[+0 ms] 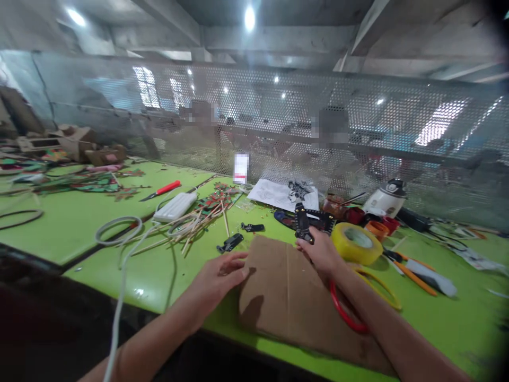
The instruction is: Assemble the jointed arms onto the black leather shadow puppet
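Note:
My left hand (220, 276) rests flat on the green table (79, 223), its fingertips touching the left edge of a brown cardboard sheet (294, 297). At the sheet's far edge my right hand (320, 252) grips a small black cut-out piece (303, 225). Two more small black pieces (230, 242) (252, 227) lie just beyond the cardboard. A yellow tape roll (357, 242) sits right beside my right hand. Under my right forearm lie a red ring (345, 313) and a yellow ring (382, 289).
Bamboo sticks (194, 225), a white power strip (175, 206) with its cable, a red-handled knife (161, 190), printed paper (278, 195), orange-handled scissors (413, 273), small pots and a white jar (385, 199) are scattered about. A perforated metal screen (278, 127) backs the table.

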`<state>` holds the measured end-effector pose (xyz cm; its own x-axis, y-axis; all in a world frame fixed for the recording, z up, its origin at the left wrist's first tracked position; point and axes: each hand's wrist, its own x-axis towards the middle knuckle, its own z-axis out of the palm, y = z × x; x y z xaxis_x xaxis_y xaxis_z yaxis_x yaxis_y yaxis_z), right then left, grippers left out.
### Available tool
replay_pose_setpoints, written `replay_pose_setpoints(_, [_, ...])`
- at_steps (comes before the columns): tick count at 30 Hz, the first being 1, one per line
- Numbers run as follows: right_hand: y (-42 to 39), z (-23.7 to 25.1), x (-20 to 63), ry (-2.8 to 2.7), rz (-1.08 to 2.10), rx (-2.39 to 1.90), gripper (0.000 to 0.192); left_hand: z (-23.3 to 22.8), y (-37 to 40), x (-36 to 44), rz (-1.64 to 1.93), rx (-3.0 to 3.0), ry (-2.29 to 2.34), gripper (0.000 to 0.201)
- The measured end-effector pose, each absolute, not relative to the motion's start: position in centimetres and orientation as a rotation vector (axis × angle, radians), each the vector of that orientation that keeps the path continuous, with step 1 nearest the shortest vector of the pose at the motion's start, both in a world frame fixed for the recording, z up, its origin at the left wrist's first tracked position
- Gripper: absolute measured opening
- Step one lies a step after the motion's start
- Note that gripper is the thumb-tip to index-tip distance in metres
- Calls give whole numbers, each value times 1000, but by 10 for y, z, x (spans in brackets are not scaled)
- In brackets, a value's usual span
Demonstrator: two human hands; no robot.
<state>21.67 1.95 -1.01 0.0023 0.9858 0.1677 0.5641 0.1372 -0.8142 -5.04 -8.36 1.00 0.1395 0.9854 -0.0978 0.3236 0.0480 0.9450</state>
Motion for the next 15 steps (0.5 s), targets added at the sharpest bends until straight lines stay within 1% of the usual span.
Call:
replay_pose_setpoints(3, [23,-15,217,-1623,598,-1555,18,23,-88,-41,1045,1163,1223,42])
replay_pose_setpoints(6, [27,-16,224,-1599,590,-1552,19,25,-104,-22,1154,1099,1188,46])
replay_pose_setpoints(7, [27,-16,226,-1599,613,-1542,19,22,-110,-14,1177,1153,1174,48])
replay_pose_setpoints(10, [26,-14,233,-1590,700,-1527,24,5,-127,9,1304,1474,1133,43])
replay_pose_setpoints(12, [23,-14,241,-1619,704,-1568,30,-7,-135,20,1309,1603,1072,44])
replay_pose_setpoints(15, [14,-14,256,-1702,653,-1642,36,-20,-149,30,1207,1619,921,47])
